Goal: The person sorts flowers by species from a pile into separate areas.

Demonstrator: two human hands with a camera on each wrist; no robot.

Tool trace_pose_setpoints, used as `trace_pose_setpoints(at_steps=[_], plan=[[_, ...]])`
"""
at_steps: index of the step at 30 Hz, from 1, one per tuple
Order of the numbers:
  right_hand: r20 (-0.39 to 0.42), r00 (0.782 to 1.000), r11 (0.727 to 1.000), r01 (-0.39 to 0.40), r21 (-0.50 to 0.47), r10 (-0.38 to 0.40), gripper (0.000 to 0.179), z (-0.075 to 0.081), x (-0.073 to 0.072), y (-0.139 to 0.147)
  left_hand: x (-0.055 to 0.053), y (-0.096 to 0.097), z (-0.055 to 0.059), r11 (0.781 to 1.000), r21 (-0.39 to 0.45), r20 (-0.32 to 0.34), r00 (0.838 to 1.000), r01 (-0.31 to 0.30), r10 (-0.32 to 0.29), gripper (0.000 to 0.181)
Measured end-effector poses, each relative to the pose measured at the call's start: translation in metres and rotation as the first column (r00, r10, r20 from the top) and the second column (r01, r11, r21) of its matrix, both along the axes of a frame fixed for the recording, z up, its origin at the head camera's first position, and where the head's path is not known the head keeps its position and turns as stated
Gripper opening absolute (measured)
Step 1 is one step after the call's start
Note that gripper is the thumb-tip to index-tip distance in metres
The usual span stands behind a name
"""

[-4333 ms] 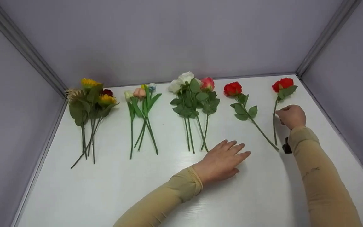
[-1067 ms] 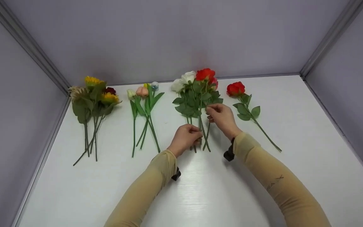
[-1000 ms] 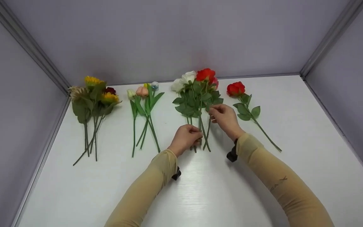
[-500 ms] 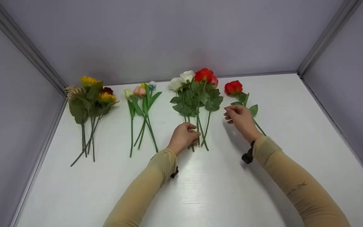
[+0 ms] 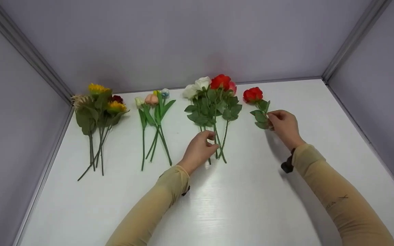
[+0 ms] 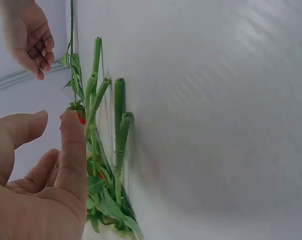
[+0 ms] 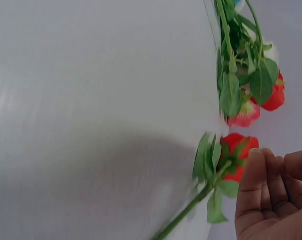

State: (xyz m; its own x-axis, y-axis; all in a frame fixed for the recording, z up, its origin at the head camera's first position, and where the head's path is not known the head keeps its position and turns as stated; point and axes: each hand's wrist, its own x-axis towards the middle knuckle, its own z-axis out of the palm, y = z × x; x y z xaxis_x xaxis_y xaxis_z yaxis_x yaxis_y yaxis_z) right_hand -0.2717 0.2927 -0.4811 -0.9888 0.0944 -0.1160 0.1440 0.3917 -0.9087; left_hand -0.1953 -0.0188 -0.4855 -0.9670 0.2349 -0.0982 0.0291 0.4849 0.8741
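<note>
My left hand (image 5: 198, 150) is beside the lower stems of the middle rose bunch, thumb and index finger parted and holding nothing. In that bunch lie white roses (image 5: 202, 83), a red rose (image 5: 221, 82) and a pink rose (image 5: 232, 87). The left wrist view shows the cut ends of the stems (image 6: 120, 95) just past my fingers. My right hand (image 5: 285, 127) is over the stem of a single red rose (image 5: 252, 94), hiding its lower part in the head view. In the right wrist view, a gap shows between its thumb and fingers (image 7: 250, 195), which are apart from the stem (image 7: 185, 212).
Left of the rose bunch lie several tulips (image 5: 152, 99) with crossing stems. Farther left is a bunch with sunflowers (image 5: 116, 107), a pale flower (image 5: 80, 101) and a dark red one (image 5: 117, 98). Grey walls (image 5: 197, 37) enclose the white table (image 5: 245, 208) on three sides.
The right-hand red rose has been moved onto the middle bunch. Since then my left fingers have parted from its stem, and my right hand has moved right to the remaining single rose.
</note>
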Motion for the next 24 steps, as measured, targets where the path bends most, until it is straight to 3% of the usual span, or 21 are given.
trace_pose_setpoints(at_steps=[3,5,7,9,13,15,16,19,21,24], plan=[[-0.014,1.0,0.997,0.012,0.07,-0.011,0.042,0.002,-0.003,0.021,0.008,0.01,0.005,0.978,-0.173,-0.128,0.981,0.12,-0.143,0.048],[-0.003,1.0,0.992,-0.001,0.123,0.002,0.043,0.004,-0.004,0.034,0.014,0.019,0.008,0.931,-0.307,-0.206,0.942,0.195,-0.265,0.052],[0.023,0.999,0.982,-0.039,0.186,0.035,0.044,0.005,-0.004,0.044,0.019,0.029,0.01,0.859,-0.45,-0.269,0.879,0.245,-0.393,0.056],[0.062,0.995,0.963,-0.094,0.254,0.08,0.043,0.005,-0.004,0.051,0.025,0.04,0.012,0.772,-0.573,-0.305,0.803,0.275,-0.512,0.06],[0.149,0.975,0.913,-0.207,0.353,0.163,0.039,0.002,-0.003,0.054,0.038,0.063,0.011,0.602,-0.749,-0.31,0.657,0.277,-0.687,0.067],[0.18,0.967,0.892,-0.238,0.385,0.18,0.038,-0.001,-0.003,0.052,0.044,0.074,0.009,0.537,-0.8,-0.298,0.6,0.267,-0.742,0.07],[0.19,0.964,0.881,-0.249,0.402,0.186,0.038,-0.003,-0.003,0.05,0.047,0.079,0.007,0.515,-0.816,-0.293,0.579,0.263,-0.761,0.071],[0.187,0.962,0.85,-0.263,0.457,0.197,0.039,-0.007,-0.002,0.044,0.053,0.093,0.002,0.476,-0.84,-0.286,0.532,0.26,-0.797,0.072],[0.169,0.965,0.828,-0.258,0.497,0.199,0.036,-0.01,-0.001,0.04,0.056,0.099,0.0,0.467,-0.843,-0.285,0.516,0.267,-0.808,0.072],[0.128,0.97,0.795,-0.242,0.556,0.206,0.026,-0.012,-0.001,0.037,0.059,0.105,-0.002,0.465,-0.839,-0.282,0.504,0.282,-0.816,0.071]])
